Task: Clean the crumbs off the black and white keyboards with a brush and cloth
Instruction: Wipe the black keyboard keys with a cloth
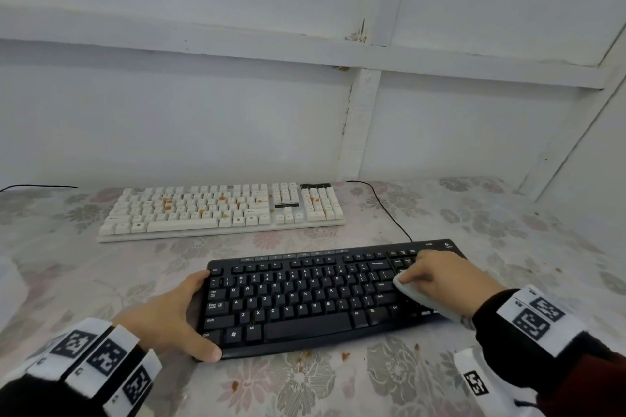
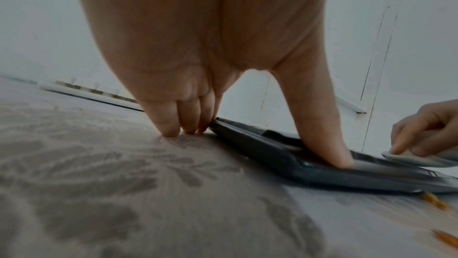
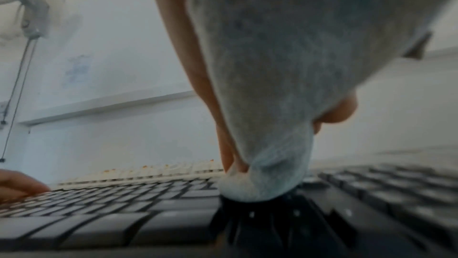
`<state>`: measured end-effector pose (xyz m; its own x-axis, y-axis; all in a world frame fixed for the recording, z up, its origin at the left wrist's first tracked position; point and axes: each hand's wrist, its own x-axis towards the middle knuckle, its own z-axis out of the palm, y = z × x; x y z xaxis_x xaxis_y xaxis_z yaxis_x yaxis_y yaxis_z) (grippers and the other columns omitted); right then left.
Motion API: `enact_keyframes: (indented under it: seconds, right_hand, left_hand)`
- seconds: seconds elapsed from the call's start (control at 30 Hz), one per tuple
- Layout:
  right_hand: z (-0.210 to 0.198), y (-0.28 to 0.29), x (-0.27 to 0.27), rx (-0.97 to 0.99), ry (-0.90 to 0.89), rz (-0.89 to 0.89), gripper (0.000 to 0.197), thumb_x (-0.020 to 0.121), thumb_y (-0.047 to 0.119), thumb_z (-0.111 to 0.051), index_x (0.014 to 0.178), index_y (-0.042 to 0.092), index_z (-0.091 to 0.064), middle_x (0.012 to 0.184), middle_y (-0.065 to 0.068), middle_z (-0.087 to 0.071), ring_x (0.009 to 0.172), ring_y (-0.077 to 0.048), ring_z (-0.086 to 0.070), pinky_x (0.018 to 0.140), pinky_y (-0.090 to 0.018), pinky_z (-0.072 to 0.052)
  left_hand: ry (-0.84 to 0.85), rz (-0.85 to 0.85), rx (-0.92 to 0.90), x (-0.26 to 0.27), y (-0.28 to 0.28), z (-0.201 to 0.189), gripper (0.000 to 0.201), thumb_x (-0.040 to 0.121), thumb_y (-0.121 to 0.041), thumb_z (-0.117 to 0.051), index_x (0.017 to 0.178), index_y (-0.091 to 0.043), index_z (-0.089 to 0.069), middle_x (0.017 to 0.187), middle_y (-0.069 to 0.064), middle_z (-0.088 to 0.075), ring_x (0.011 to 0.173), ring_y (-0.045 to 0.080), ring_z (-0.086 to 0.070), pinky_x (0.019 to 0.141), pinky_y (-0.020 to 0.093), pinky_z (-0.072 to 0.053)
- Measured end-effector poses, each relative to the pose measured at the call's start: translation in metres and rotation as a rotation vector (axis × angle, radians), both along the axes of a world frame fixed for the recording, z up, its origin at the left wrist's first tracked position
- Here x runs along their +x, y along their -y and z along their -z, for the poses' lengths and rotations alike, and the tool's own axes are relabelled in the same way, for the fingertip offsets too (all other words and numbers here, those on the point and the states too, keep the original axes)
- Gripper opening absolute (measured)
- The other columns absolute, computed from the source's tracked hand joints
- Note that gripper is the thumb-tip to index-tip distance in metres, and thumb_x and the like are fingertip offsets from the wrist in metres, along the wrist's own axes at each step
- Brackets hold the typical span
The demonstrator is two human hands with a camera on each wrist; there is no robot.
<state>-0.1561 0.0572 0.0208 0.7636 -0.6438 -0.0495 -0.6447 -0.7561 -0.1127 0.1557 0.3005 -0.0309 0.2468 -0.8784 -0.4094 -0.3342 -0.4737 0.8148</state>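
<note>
Crumb-strewn white keyboard [image 1: 222, 210] lies behind black keyboard [image 1: 305, 294], cloth [image 1: 411, 291] atop.

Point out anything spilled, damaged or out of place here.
Orange crumbs litter the white keyboard, mostly its middle keys, and a few lie on the floral tablecloth in front of the black keyboard. The white wall has chipped, stained paint at a beam joint. The black keyboard sits slightly askew.

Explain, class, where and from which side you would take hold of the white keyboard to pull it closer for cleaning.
Grip the white keyboard by its bare front lip and short ends, coming from the near side, a hand at each end. It lies flat and long, crumbs sit on the keys, and its cable leaves the far right corner, so probably slide it level.
</note>
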Motion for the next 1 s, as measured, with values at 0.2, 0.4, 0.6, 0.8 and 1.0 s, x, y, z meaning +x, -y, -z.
enact_keyframes:
  seconds: [0.2, 0.4, 0.6, 0.8, 1.0]
  right_hand:
    - [0.005, 0.019, -0.033, -0.017, -0.018, 0.084, 0.021, 0.093, 0.037, -0.051, 0.098, 0.038, -0.071, 0.089, 0.006, -0.055, 0.082, -0.013, -0.056, 0.063, -0.019, -0.035]
    - [0.005, 0.031, -0.046, -0.050, -0.016, 0.131, 0.022, 0.092, 0.034, -0.053, 0.092, 0.028, -0.075, 0.090, 0.001, -0.058, 0.082, -0.016, -0.058, 0.062, -0.018, -0.037]
    - [-0.006, 0.043, -0.061, -0.090, -0.080, 0.270, 0.026, 0.093, 0.040, -0.052, 0.091, 0.029, -0.075, 0.070, 0.014, -0.047, 0.064, -0.003, -0.046, 0.051, -0.007, -0.027]
    - [-0.003, 0.033, -0.039, 0.048, -0.016, 0.114, 0.021, 0.092, 0.036, -0.055, 0.105, 0.036, -0.071, 0.084, 0.012, -0.050, 0.076, -0.004, -0.049, 0.060, -0.012, -0.033]
    - [0.003, 0.036, -0.050, 0.043, -0.008, 0.133, 0.014, 0.091, 0.036, -0.057, 0.095, 0.042, -0.070, 0.083, 0.011, -0.050, 0.076, -0.006, -0.050, 0.059, -0.014, -0.031]
  left_hand:
    - [-0.053, -0.015, -0.020, 0.000, 0.000, 0.003, 0.152, 0.017, -0.040, -0.095, 0.144, -0.023, -0.014, 0.130, -0.021, -0.040, 0.124, 0.008, -0.042, 0.110, 0.033, -0.034]
    - [-0.036, -0.007, -0.022, 0.001, 0.000, 0.004, 0.153, 0.018, -0.043, -0.095, 0.145, -0.021, -0.012, 0.132, -0.019, -0.039, 0.127, 0.009, -0.040, 0.111, 0.033, -0.031]
    - [-0.073, -0.017, -0.034, 0.002, 0.000, 0.005, 0.150, 0.019, -0.036, -0.096, 0.144, -0.022, -0.015, 0.131, -0.020, -0.040, 0.124, 0.006, -0.042, 0.108, 0.030, -0.034]
    - [-0.012, -0.007, -0.014, 0.003, 0.000, 0.004, 0.151, 0.020, -0.044, -0.095, 0.145, -0.023, -0.013, 0.136, -0.016, -0.037, 0.128, 0.008, -0.039, 0.113, 0.036, -0.030]
    - [-0.007, 0.007, -0.023, 0.001, 0.001, 0.003, 0.155, 0.016, -0.047, -0.093, 0.145, -0.021, -0.012, 0.126, -0.024, -0.039, 0.125, 0.006, -0.041, 0.108, 0.027, -0.033]
